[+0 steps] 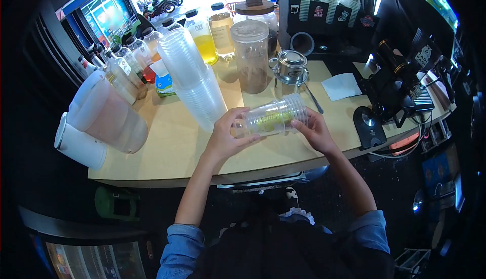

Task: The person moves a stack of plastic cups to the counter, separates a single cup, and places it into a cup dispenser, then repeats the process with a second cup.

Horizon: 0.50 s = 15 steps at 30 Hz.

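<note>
Between my two hands lies a short stack of clear plastic cups (271,118) with a green print, tipped on its side above the counter. My left hand (230,133) grips the base end at the left. On the rim end, my right hand (312,129) has its thumb and fingers closed. A tall stack of clear plastic cups (197,89) leans just beyond my left hand. Behind the held cups are a metal drip coffee filter (291,66) on a glass, a spoon (315,99) and a lidded clear canister (251,58) with brown powder low inside.
Bottles of syrup (205,41) line the back of the wooden counter (167,152). At left stand a large plastic pitcher (109,112) and a white container (81,145). A white napkin (341,86), black equipment (392,86) and a cup holder (324,26) occupy the right side.
</note>
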Each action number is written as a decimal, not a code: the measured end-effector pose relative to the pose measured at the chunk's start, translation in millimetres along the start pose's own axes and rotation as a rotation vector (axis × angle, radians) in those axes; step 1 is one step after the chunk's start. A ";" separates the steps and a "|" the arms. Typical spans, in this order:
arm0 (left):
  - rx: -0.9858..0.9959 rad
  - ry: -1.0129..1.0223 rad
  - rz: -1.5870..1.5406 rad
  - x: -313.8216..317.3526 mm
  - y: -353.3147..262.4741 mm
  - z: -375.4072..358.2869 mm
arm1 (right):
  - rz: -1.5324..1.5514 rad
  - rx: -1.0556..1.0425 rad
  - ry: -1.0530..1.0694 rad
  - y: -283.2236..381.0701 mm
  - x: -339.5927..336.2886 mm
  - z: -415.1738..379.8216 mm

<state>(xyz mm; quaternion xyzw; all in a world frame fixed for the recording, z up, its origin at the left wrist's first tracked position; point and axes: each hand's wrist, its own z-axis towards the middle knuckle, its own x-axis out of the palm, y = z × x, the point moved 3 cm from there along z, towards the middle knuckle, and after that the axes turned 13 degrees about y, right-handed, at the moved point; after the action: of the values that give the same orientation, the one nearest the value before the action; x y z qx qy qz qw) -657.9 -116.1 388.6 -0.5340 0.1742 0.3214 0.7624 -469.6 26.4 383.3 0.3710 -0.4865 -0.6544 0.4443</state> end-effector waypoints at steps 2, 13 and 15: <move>-0.027 0.004 -0.076 0.9 3.8 -0.7 | -0.012 0.004 0.038 3.6 -0.9 -0.6; -0.079 0.021 -0.225 14.6 2.7 10.8 | -0.100 -0.091 0.066 -0.5 18.8 3.1; -0.050 0.013 -0.082 13.6 -8.3 11.1 | -0.089 -0.092 0.038 -0.4 19.4 3.3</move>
<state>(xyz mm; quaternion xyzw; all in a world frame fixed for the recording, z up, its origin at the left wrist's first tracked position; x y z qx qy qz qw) -643.2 -103.5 390.2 -0.5614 0.1490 0.2909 0.7603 -479.2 9.1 382.7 0.3838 -0.4303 -0.6881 0.4405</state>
